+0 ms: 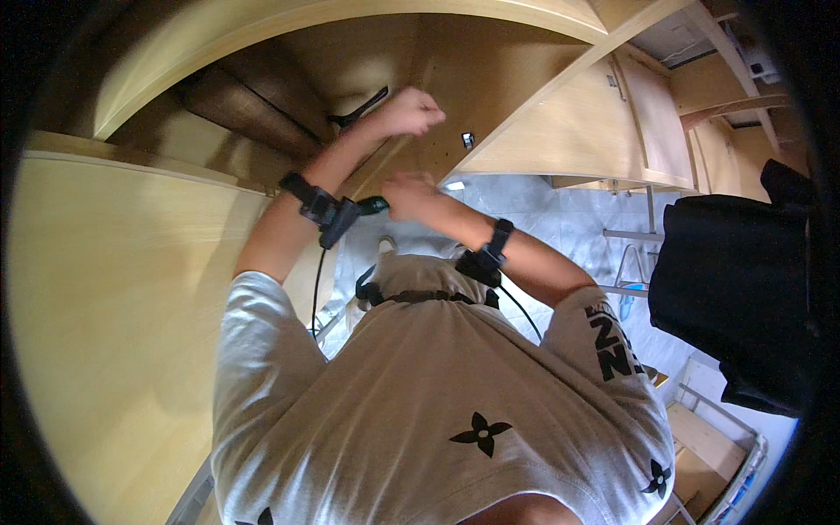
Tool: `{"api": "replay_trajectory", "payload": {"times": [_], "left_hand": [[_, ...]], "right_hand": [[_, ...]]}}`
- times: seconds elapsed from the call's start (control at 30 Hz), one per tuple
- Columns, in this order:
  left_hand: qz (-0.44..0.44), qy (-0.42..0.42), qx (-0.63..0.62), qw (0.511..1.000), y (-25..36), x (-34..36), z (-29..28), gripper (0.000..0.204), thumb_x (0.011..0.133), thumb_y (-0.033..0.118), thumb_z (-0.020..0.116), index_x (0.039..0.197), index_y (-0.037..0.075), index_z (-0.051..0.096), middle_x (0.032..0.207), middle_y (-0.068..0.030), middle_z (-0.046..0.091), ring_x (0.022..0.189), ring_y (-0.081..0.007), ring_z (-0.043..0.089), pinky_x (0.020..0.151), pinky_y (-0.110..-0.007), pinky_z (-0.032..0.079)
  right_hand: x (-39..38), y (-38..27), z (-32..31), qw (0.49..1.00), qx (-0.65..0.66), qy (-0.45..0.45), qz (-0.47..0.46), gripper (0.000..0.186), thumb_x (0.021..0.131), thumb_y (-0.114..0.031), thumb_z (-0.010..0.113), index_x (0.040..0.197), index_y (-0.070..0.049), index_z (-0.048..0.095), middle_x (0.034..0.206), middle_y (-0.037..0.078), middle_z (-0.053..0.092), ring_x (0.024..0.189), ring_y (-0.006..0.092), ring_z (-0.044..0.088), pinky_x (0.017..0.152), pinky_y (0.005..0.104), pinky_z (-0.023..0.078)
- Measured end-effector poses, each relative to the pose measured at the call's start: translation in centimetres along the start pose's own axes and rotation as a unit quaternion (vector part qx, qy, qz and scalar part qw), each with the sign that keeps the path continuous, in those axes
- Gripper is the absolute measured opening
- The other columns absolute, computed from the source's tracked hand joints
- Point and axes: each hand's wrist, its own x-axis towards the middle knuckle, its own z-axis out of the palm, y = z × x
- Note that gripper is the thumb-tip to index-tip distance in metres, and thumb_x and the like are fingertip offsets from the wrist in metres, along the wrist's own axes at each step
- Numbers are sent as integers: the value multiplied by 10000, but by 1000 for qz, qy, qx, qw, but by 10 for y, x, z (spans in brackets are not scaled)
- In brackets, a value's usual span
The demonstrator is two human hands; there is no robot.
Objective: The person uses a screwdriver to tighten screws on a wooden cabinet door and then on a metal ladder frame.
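Note:
My left hand [413, 112] reaches into an open wooden cabinet [516, 70], its fingers curled closed near the inner panel. Whatever it holds, if anything, is hidden. My right hand [411, 194] is closed and blurred, nearer to me and below the left. A short dark object [373, 206] lies right against its left side; its kind is unclear. Behind my left forearm, a slim black item [366, 105] shows inside the cabinet. To the right of my left hand, a small metal fitting [468, 140] sits on the wooden panel.
A large pale wooden panel [131, 289] stands at the left. More wooden cabinets [586, 122] run off to the right. Black cloth [726, 289] hangs at the right, beside a metal-framed rack [634, 262]. Grey tiled floor [542, 219] shows below. Black straps with cables circle both forearms.

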Motion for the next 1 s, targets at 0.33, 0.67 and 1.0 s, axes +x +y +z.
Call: {"api": "replay_trajectory", "payload": {"times": [0.33,0.67,1.0], "left_hand": [[-28,-31,-258,965,-5,16,75,303,926,264,495,907,-24,588,798,-100,616,686,-164,606,641,-280,517],[2,-16,-452,892,-19,14,87,331,914,347,520,898,22,581,802,-75,607,712,-155,597,638,-282,517],[35,7,-487,873,-19,2,116,199,876,266,579,852,68,575,732,-6,573,644,-138,540,573,-279,434]], "right_hand": [[-108,71,6,981,36,-105,158,207,641,-147,594,779,-3,651,831,232,625,817,378,616,705,452,494],[-132,67,-20,975,106,-121,154,196,671,-180,630,798,-32,656,813,194,636,793,353,624,741,428,491],[-156,20,-152,966,224,125,40,205,687,-106,676,874,-25,655,724,201,612,691,367,608,628,385,481]]}}
